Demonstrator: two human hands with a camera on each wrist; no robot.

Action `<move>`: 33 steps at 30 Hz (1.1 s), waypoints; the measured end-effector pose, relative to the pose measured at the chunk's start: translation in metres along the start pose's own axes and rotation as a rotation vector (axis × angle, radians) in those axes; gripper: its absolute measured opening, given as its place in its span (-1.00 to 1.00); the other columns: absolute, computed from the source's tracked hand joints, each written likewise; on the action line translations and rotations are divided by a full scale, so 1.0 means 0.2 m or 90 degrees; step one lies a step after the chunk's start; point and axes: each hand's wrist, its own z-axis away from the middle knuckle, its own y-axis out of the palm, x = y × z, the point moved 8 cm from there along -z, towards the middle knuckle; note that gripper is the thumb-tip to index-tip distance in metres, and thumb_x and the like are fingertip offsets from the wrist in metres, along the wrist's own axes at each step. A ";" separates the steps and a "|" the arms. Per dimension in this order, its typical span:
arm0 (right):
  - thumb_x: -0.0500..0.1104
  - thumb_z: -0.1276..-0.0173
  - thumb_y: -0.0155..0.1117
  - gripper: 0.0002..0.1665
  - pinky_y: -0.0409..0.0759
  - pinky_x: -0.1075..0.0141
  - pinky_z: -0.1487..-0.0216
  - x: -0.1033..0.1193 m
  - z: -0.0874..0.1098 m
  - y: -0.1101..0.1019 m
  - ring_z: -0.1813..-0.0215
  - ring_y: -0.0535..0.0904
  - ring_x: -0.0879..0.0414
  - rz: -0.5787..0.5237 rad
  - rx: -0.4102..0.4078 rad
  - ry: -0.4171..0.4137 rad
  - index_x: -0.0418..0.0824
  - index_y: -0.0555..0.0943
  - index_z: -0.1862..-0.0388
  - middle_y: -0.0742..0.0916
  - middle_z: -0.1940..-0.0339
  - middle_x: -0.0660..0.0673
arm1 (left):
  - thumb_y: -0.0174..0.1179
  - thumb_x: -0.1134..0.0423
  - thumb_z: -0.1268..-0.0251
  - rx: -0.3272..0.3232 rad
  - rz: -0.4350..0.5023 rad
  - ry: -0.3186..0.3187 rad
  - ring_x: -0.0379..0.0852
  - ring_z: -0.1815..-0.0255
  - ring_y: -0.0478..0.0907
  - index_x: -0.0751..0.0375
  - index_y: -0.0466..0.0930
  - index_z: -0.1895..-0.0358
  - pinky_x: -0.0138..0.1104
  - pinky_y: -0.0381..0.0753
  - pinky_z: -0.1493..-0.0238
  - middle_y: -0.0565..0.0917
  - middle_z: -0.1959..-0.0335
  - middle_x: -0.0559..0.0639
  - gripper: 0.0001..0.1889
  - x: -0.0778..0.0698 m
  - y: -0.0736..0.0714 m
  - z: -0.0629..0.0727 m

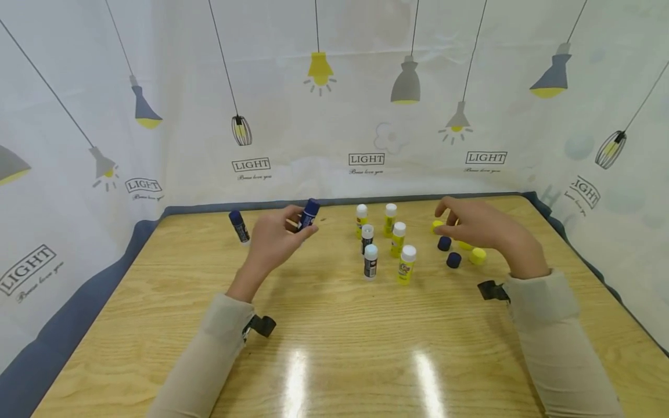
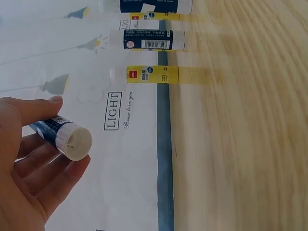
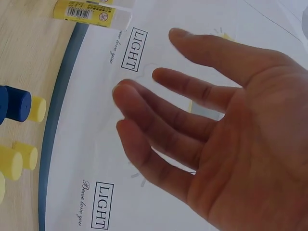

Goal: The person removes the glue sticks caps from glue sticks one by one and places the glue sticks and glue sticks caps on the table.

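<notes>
My left hand (image 1: 275, 239) pinches a dark blue glue stick (image 1: 308, 216) between thumb and fingers, lifted off the table with its blue cap on. In the left wrist view the white base of this glue stick (image 2: 73, 141) faces the camera. My right hand (image 1: 473, 223) hovers over a group of loose caps with its fingers loosely bent and nothing in them. Beneath and beside it lie a dark blue cap (image 1: 444, 243), another blue cap (image 1: 453, 260) and a yellow cap (image 1: 478, 255). The right wrist view shows the palm (image 3: 250, 159) bare.
Several uncapped glue sticks stand mid-table, among them a yellow one (image 1: 406, 266) and a blue one (image 1: 370, 262). One capped blue glue stick (image 1: 239, 226) stands at the left. A printed curtain (image 1: 292, 145) hangs behind the wooden table (image 1: 334, 348).
</notes>
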 end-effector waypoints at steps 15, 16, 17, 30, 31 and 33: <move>0.05 -0.56 0.25 -0.58 0.69 0.03 0.01 0.12 0.00 0.01 0.12 0.75 0.09 -0.070 -0.007 -0.066 -0.12 0.52 -0.25 0.79 0.02 -0.13 | 0.43 -0.06 -0.31 0.019 -0.049 0.077 -0.11 0.31 0.80 0.13 0.71 -0.16 -0.19 0.75 0.28 0.83 0.19 0.03 -0.53 -0.16 0.02 0.03; 0.05 -0.57 0.25 -0.58 0.69 0.04 0.01 0.13 0.00 0.01 0.10 0.74 0.08 -0.068 -0.009 -0.072 -0.12 0.52 -0.25 0.79 0.02 -0.12 | 0.43 -0.06 -0.30 0.021 -0.044 0.079 -0.11 0.31 0.80 0.14 0.72 -0.15 -0.20 0.75 0.28 0.83 0.20 0.03 -0.53 -0.16 0.03 0.03; 0.05 -0.57 0.25 -0.58 0.69 0.04 0.02 0.14 0.00 0.01 0.09 0.74 0.07 -0.068 -0.009 -0.078 -0.12 0.52 -0.25 0.79 0.03 -0.12 | 0.43 -0.06 -0.30 0.024 -0.040 0.080 -0.11 0.32 0.80 0.16 0.72 -0.13 -0.20 0.75 0.29 0.83 0.21 0.04 -0.54 -0.17 0.03 0.03; 0.05 -0.58 0.23 -0.56 0.73 0.11 0.07 0.26 -0.01 0.04 0.09 0.73 0.09 -0.062 -0.034 -0.145 -0.16 0.53 -0.26 0.78 0.05 -0.09 | 0.45 -0.05 -0.29 0.052 -0.004 0.094 -0.15 0.34 0.80 0.14 0.73 -0.09 -0.29 0.75 0.30 0.84 0.21 0.01 -0.57 -0.25 0.06 0.05; 0.04 -0.58 0.24 -0.57 0.73 0.11 0.07 0.27 -0.01 0.05 0.08 0.73 0.08 -0.063 -0.033 -0.148 -0.16 0.53 -0.26 0.78 0.05 -0.09 | 0.45 -0.04 -0.29 0.056 -0.001 0.096 -0.15 0.35 0.80 0.14 0.73 -0.08 -0.30 0.75 0.30 0.84 0.21 0.01 -0.57 -0.26 0.07 0.05; 0.01 -0.58 0.25 -0.59 0.72 0.11 0.06 0.28 -0.02 0.06 0.07 0.73 0.08 -0.061 -0.035 -0.155 -0.16 0.54 -0.25 0.78 0.06 -0.08 | 0.45 -0.03 -0.29 0.064 0.009 0.097 -0.15 0.34 0.80 0.14 0.73 -0.08 -0.32 0.74 0.30 0.84 0.21 0.01 -0.58 -0.28 0.08 0.06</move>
